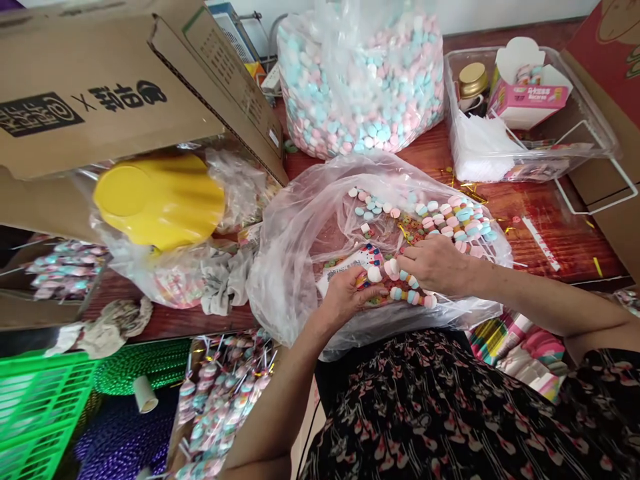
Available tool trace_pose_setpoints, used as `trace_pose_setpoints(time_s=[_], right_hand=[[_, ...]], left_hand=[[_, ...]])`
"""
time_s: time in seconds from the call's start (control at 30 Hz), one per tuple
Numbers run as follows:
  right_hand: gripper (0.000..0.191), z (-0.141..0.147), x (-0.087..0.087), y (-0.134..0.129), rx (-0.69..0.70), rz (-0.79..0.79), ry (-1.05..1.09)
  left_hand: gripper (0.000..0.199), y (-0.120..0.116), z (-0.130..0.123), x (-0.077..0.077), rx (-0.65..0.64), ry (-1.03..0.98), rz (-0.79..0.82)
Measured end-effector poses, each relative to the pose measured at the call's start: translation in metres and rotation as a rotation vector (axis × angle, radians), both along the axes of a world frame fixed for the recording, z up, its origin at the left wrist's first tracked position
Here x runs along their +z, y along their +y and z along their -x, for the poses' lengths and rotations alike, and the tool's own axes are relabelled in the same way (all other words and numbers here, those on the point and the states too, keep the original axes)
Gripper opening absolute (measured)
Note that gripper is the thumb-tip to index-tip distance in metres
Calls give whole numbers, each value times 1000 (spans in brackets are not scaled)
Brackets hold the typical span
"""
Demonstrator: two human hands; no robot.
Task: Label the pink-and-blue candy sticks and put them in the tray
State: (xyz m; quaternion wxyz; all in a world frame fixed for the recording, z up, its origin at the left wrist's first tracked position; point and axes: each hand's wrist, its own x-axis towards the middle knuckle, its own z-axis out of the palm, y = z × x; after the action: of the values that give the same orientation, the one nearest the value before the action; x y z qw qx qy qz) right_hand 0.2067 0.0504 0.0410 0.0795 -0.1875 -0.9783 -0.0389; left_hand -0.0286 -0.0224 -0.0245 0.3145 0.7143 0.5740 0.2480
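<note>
Over an opened clear plastic bag (pixel 280 247) on the table, both hands work at pastel candies. My left hand (pixel 347 292) is closed with thumb and fingers round the near end of a candy skewer (pixel 390 269) of white and pink pieces. My right hand (pixel 433 265) is closed at its other end, its fingertips partly hidden. Below the right hand lies another row of pink, blue and yellow candies (pixel 413 297). Finished-looking candy skewers (pixel 457 217) are heaped just beyond that hand. Loose candies (pixel 370 205) and a printed card (pixel 367 257) lie in the bag.
A large bag of pastel candies (pixel 360 87) stands at the back. To its right is a clear plastic bin (pixel 530 160) holding a pink box (pixel 530 93). Cardboard boxes (pixel 115 93) and a yellow bowl (pixel 160 200) are at left. A green basket (pixel 40 407) stands low at left.
</note>
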Motion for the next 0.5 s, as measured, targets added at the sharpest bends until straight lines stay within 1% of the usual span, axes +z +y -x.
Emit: trace_pose_setpoints(time_s=[0.07,0.17,0.27,0.4,0.43,0.5], right_hand=[[13,-1,2,-1,-21,51,-65],[14,1,3,-2,-8,64,-74],[17,3,5,-4,79,9,-15],[22,1,8,-9,222,-147,163],[23,0,9,-10,236,-165,193],[23,0,9,-9,243,-146,192]], left_hand=[[47,-2,0,1,4,44,-11],[49,-4,-3,2,-41,57,40],[51,-3,-6,2,-23,-64,150],[57,-1,-6,6,95,-260,295],[57,-1,-6,7,102,-292,315],[56,-1,-7,9,65,-340,339]])
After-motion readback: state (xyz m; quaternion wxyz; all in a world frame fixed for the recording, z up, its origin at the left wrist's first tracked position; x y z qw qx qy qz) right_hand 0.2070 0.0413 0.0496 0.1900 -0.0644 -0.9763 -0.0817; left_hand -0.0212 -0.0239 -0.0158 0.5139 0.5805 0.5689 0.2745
